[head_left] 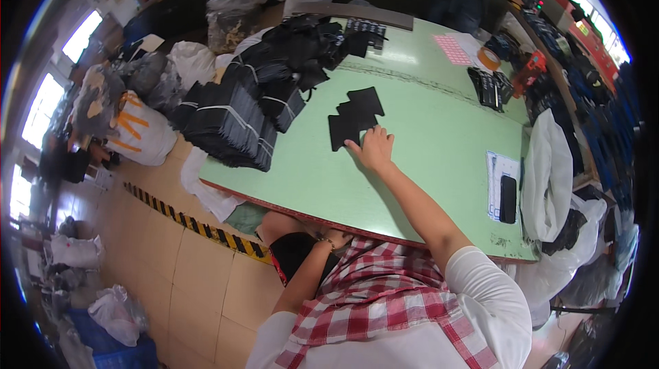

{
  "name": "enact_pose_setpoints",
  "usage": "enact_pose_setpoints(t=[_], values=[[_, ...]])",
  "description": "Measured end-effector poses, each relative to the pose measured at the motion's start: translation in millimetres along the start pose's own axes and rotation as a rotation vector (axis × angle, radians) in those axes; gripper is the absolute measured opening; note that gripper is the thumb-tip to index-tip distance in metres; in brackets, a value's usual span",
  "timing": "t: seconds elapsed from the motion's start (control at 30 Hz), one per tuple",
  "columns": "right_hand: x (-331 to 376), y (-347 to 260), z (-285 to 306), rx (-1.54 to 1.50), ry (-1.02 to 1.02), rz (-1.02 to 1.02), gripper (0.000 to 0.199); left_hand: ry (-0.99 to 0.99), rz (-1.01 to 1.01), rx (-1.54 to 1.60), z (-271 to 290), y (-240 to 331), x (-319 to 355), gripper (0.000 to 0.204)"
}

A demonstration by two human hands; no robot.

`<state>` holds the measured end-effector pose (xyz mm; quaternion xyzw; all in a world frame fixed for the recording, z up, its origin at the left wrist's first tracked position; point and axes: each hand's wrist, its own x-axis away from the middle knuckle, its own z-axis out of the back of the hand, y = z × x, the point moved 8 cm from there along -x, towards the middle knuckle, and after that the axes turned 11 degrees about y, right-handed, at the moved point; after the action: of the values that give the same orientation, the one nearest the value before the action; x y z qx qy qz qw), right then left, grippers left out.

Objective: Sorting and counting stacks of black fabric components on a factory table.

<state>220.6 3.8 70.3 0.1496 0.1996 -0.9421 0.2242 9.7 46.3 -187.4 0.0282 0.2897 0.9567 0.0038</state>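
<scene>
A: Where is the right hand [374, 149]?

B: Stretched out over the pale green worktop [439, 163], fingers spread flat. Its grip is released: the fingertips press on the near edge of the flat black pieces [353, 118] and close around nothing.

A: And those pieces, how do they lie?

B: A few of them, overlapping, flat on the worktop. They reach from the fingertips away from the person, so the hand touches only their nearest corner.

A: The left hand [328, 237]?

B: Down below the worktop's near edge, against a black thing in the lap. A bracelet shows at the wrist, but the fingers are hidden, so I cannot tell whether that grip is clenched or loose.

A: What else is around the pieces?

B: To their left, bundled stacks of black pieces [237, 118] tied with pale bands, piled on the worktop's left end. Well to their right, near the worktop's right edge, a black phone [508, 199] lies on a printed sheet [495, 170]. Beyond them, at the far side, a roll of tape [489, 59] and a pink sheet [453, 48].
</scene>
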Motion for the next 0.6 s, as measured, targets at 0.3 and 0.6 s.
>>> enact_pose_setpoints(t=[0.3,0.6], values=[[-34,35,-33,-0.041,0.113,-0.173,0.042,-0.14,0.283,0.658,40,58,41,0.037],[-91,99,-49,-0.06,-0.117,-0.558,0.044,-0.113,0.282,0.561,24,45,35,0.035]])
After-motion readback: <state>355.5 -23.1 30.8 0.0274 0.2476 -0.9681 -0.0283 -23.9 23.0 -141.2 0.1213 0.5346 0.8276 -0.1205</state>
